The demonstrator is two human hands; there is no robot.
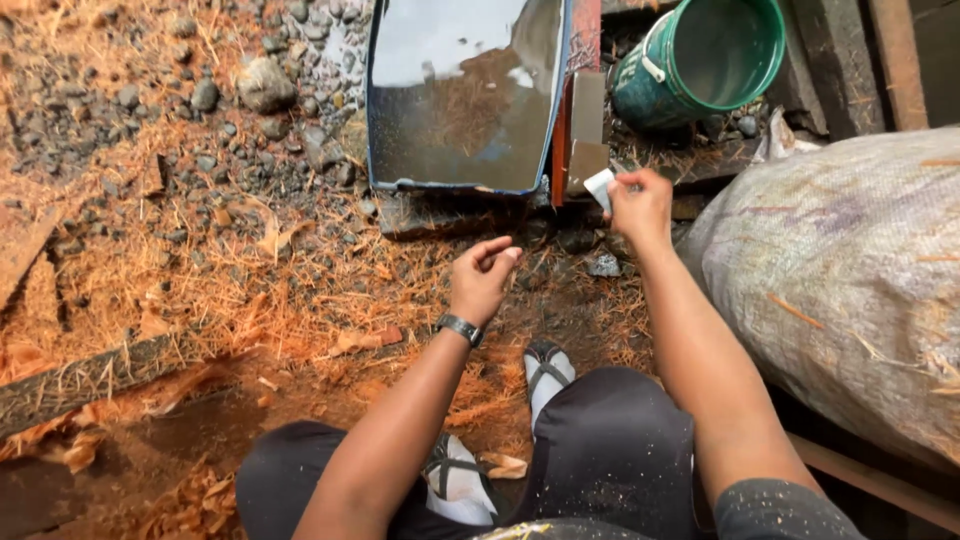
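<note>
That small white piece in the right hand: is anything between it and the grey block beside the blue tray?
Nothing visible. The right hand pinches the small white piece just below the upright grey block, with no object between them. The left hand is lower, apart.

Ground [300,300]: dark soil strewn with orange-brown fibre. Far left, grey stones [265,85]. Far centre, blue metal container [460,95] holding water. Far right, green bucket [705,60]. Right, large woven sack [850,270]. Near left, wooden log [85,380].
</note>
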